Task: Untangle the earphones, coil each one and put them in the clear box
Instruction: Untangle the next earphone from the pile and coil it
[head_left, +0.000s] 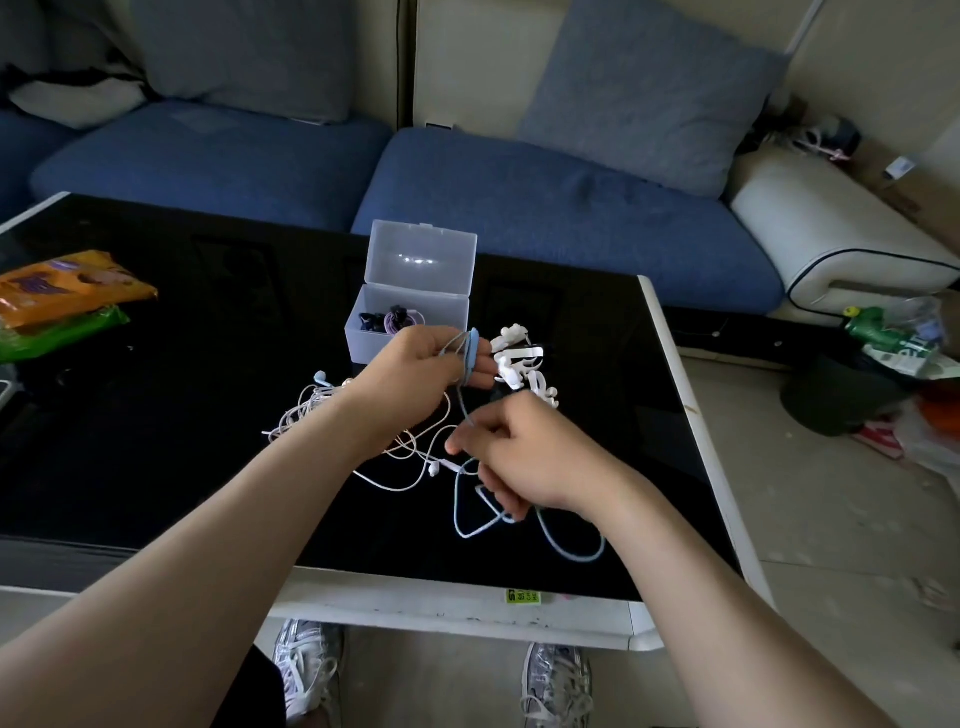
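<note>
Straight ahead in the head view, a black-topped bench (182, 426) stands in front of a blue sofa (545, 202). The left hand (415, 371) is raised above the middle of the bench, its fingers curled around a small coil of a pale blue earphone cord (470, 356). The right hand (524, 452) is lower and nearer the person. Its thumb and forefinger pinch the same cord just below the coil, and the rest of the cord trails in loose loops on the bench beneath that hand.

Just behind the left hand, the clear box (452, 312) stands with its lid tipped up, and a coiled purple earphone (397, 319) lies inside. A tangle of white earphones (311, 410) lies on the bench under the left forearm. Small white plastic pieces (519, 358) lie just right of the box. At the bench's far left edge, an orange packet (62, 286) lies on a green packet (57, 332).
</note>
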